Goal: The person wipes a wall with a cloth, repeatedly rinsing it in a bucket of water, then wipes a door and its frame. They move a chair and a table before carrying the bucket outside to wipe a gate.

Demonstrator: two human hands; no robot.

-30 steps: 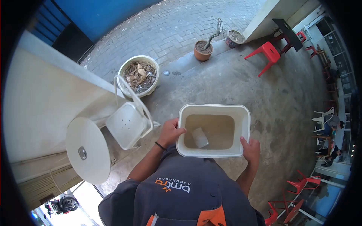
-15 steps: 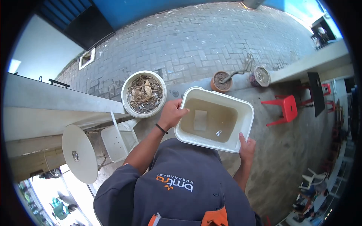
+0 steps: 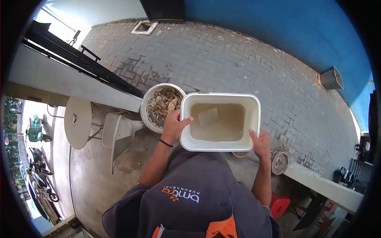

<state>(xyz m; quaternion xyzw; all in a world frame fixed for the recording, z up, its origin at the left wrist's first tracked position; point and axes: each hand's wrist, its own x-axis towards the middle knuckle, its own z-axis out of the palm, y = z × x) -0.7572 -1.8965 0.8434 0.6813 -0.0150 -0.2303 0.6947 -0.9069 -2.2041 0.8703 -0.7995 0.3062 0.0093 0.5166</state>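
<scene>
Head view: looking straight down over the person's chest at a white tub point(image 3: 254, 119) carried in front of the body, above brick paving.
Tub: rectangular, held about level, with cloudy brownish water in the bottom; keeping it level looks like what stops the water from slopping over the rim.
Inside the tub: a pale flat piece point(image 3: 208, 116) lies in the water toward the far left corner; what it is cannot be told.
Left hand point(image 3: 174, 126): closed on the tub's left rim near the near corner, thumb hooked over the edge into the tub, fingers under the lip outside; a dark band sits on the wrist.
Right hand point(image 3: 260, 143): gripping the near right corner of the rim, thumb up along the wall, fingers wrapped beneath and hidden.
Why both hands: gripping opposite sides spreads the load and steadies a wide, water-filled container.
Round planter point(image 3: 158, 104): just beside the tub's left wall, full of dry leaves, standing on the floor at the edge of the paving.
White chair point(image 3: 115, 133): left of the planter, on the concrete floor.
Round white table point(image 3: 77, 123): farther left, beside the chair.
Low wall point(image 3: 59, 81): runs along the paving's left edge, behind the planter.
</scene>
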